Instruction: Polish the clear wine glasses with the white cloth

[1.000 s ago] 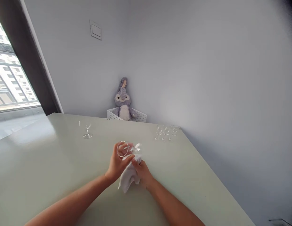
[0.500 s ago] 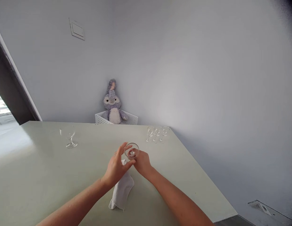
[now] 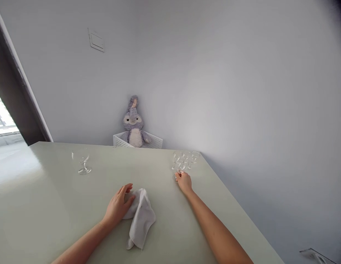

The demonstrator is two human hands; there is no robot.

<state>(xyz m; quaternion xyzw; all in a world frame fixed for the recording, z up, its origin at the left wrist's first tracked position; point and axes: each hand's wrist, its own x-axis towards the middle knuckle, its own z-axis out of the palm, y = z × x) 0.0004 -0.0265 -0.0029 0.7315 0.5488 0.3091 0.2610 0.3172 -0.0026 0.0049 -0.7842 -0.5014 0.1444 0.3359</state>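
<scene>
My right hand pinches the stem of a clear wine glass, holding it upright at the table's right side. Just behind it stand three more small wine glasses in a row, partly overlapped by the held one. Whether the held glass's foot rests fully on the table is hard to tell behind the fingers. My left hand lies at the left edge of a crumpled white cloth, fingers apart, its thumb over the fabric. A larger stemmed glass stands alone at the left.
The pale green table runs back to grey walls, its right edge slanting toward me. Behind the far edge, a plush rabbit sits in a white perforated basket. A dark door frame is at far left.
My right hand has carried the glass forward and right to the row. My left hand has let go of the glass and moved down and left to the cloth, which now spreads wider.
</scene>
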